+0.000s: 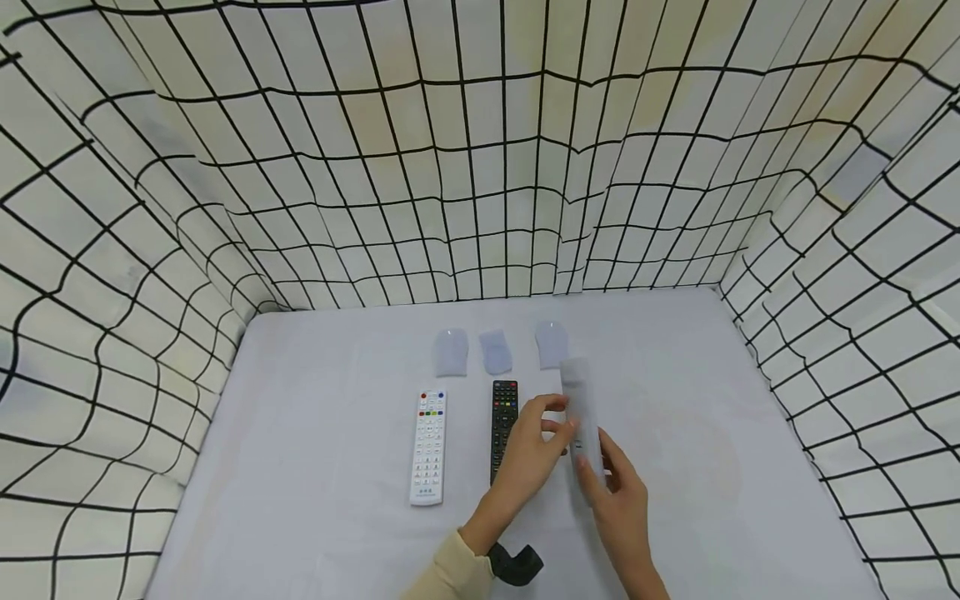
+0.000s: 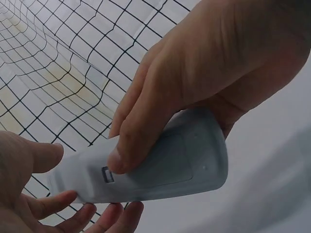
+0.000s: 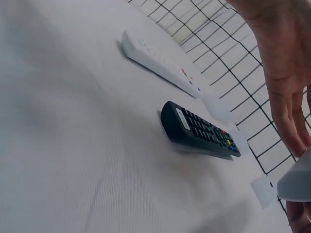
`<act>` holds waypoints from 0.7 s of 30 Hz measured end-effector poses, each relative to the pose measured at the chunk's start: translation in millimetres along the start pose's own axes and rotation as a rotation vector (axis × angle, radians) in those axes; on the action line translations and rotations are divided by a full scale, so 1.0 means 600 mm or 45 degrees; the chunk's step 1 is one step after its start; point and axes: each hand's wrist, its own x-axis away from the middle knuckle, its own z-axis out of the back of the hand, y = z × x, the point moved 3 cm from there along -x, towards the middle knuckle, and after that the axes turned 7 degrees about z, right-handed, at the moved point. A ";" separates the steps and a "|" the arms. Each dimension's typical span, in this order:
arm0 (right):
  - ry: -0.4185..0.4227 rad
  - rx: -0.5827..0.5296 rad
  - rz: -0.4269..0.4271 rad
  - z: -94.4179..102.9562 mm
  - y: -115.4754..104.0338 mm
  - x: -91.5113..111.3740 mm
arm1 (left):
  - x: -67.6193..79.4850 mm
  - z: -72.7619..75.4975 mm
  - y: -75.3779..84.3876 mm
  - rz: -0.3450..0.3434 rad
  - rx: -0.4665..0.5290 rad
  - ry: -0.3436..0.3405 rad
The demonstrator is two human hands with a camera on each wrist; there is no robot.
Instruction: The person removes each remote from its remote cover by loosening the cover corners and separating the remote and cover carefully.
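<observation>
Both hands are on a pale grey remote control point(image 1: 581, 400), tilted up off the table, its back and battery cover towards me. My right hand point(image 1: 624, 508) holds its near end. In the left wrist view the right thumb point(image 2: 127, 158) presses beside the cover's small latch, and the cover looks closed. At the remote's far part is my left hand point(image 1: 534, 446), its thumb and fingertips curled about the edges. Just left of the hands lies a black remote control point(image 1: 504, 408), partly hidden by the left hand. A white remote control point(image 1: 428, 450) lies face up farther left.
Behind the remotes lie three small pale, translucent pieces point(image 1: 452, 354), point(image 1: 496, 352), point(image 1: 552, 345) whose kind I cannot tell. White cloth covers the table point(image 1: 315, 433). Black netting point(image 1: 480, 175) over white sheets stands around its back and sides. A black curved band point(image 1: 517, 568) sits at the left wrist.
</observation>
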 end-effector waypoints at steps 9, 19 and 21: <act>-0.013 0.195 0.192 -0.011 -0.004 -0.001 | 0.003 -0.012 -0.017 0.054 0.199 0.003; -0.101 0.119 0.073 -0.015 0.000 0.003 | -0.010 -0.015 -0.051 0.145 0.411 -0.074; -0.110 0.067 0.030 -0.014 0.000 0.004 | -0.010 -0.016 -0.059 0.175 0.436 -0.096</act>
